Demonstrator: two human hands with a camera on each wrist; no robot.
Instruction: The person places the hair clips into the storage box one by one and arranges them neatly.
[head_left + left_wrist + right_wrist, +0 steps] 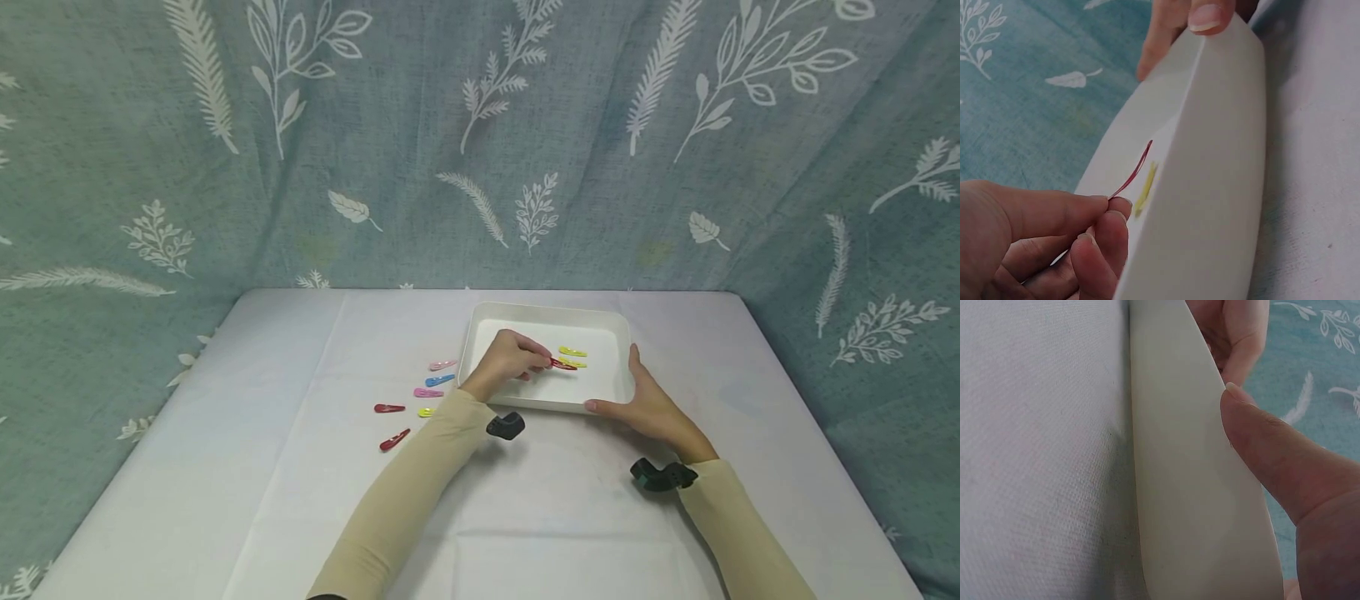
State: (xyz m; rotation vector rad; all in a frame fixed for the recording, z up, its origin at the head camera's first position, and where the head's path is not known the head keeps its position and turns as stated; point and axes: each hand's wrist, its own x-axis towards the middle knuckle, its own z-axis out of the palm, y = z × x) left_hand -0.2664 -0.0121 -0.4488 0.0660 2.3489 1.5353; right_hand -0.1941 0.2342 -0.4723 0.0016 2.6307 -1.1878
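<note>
My left hand (510,360) reaches over the white tray (528,403) and pinches a red snap hair clip (564,365) between thumb and fingertips. In the left wrist view, the red hair clip (1137,170) points away from the fingertips, above the tray floor. Two yellow hair clips (573,352) lie in the tray, the nearer one partly overlapped by the red clip. My right hand (654,407) holds the tray's near right corner, with the thumb (1260,434) on the near rim and the fingers along the right side.
Left of the tray, on the white-covered table (300,500), lie pink clips (429,392), a blue clip (439,380), two red clips (389,408) and a yellow clip (426,412) beside the left sleeve. A patterned green-blue curtain (405,167) hangs behind and at both sides.
</note>
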